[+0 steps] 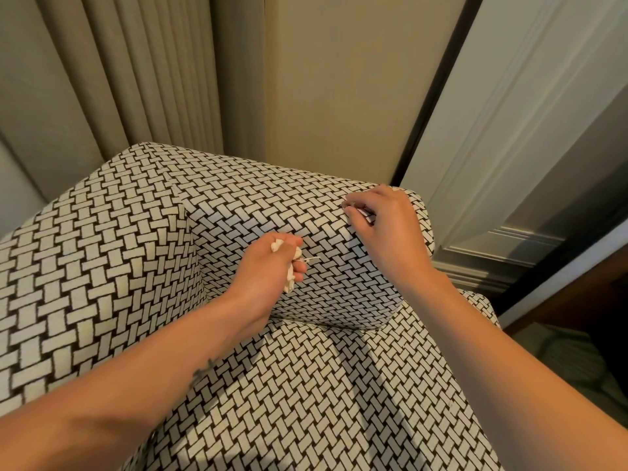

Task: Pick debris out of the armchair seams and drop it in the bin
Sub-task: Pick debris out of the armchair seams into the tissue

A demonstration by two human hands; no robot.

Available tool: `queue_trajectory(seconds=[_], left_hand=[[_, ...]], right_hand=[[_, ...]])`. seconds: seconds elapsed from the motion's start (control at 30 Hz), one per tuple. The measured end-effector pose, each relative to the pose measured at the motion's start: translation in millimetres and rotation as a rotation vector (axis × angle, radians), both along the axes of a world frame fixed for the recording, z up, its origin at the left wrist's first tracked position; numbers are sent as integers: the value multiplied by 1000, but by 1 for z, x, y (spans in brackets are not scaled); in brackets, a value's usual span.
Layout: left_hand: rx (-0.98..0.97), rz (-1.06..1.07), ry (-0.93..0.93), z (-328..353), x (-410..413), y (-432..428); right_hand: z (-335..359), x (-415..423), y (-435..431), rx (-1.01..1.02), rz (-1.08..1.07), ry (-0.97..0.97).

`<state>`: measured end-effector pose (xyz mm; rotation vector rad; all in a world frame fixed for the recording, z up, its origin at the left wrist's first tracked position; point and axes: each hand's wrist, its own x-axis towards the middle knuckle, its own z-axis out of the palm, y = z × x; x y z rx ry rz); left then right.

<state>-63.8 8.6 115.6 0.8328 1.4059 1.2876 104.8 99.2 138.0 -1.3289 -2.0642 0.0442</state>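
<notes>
1 wide-angle camera, worn on the person's head, looks forward and steeply down onto the armchair (306, 385) from close above its seat. The left hand (272, 266) and right hand (387, 229) sit near mid-frame at the chair's raised upholstered block, with both arms entering from the bottom corners (the lens leans the curtain (136, 79) and white panelling (509, 130) outward at the edges).

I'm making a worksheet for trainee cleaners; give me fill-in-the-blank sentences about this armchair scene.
The left hand grips crumpled ____ paper scraps.
The right hand pinches the top edge of the black-and-white woven-pattern ____.
Pleated beige ____ hang behind it.
Missing: white; armchair; curtains.
</notes>
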Motion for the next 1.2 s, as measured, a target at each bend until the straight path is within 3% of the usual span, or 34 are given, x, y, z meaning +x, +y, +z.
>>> queue_trajectory(seconds=[0.47, 0.6, 0.7, 0.93, 1.07, 1.2], left_hand=[[3, -42, -46, 7, 7, -10], [42, -45, -28, 8, 6, -14], [66, -9, -10, 5, 2, -13], [-7, 166, 48, -14, -14, -2], [-136, 215, -69, -16, -11, 0], [-138, 210, -130, -9, -8, -6]], right_hand=[[-4, -9, -51, -138, -75, 102], [-11, -22, -78, -7, -104, 80], [-20, -31, -86, 84, -10, 25], [-49, -67, -67, -218, 372, 44], [-55, -66, -69, -361, 408, 67], [-54, -57, -81, -392, 374, 116]])
